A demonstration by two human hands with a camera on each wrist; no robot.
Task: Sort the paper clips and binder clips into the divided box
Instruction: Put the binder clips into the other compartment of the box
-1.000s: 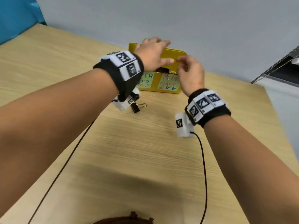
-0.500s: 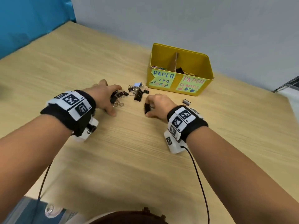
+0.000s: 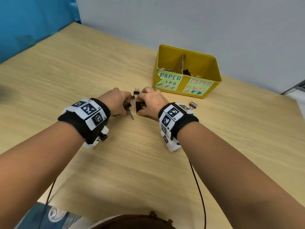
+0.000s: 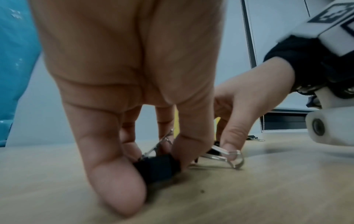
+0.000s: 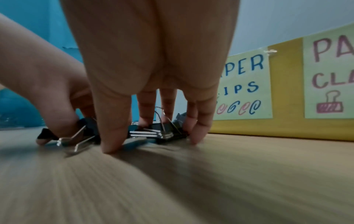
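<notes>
Left hand (image 3: 116, 103): fingers curled down, pinching a black binder clip (image 4: 157, 168) against the wooden counter (image 3: 132, 162). Right hand (image 3: 151, 103), just right of it: fingertips closed round a larger black binder clip (image 5: 159, 133) lying on the counter, with small loose clips (image 3: 136, 92) just beyond both hands. Yellow divided box (image 3: 206, 66), far right: labelled compartments, clips inside each; one silver-handled clip (image 3: 193, 105) lay near its front.

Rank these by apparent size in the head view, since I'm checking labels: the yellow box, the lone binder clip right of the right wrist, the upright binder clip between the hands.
1. Yellow box, largest by far.
2. Lone clip and upright clip: they look alike, so no ranking.
</notes>
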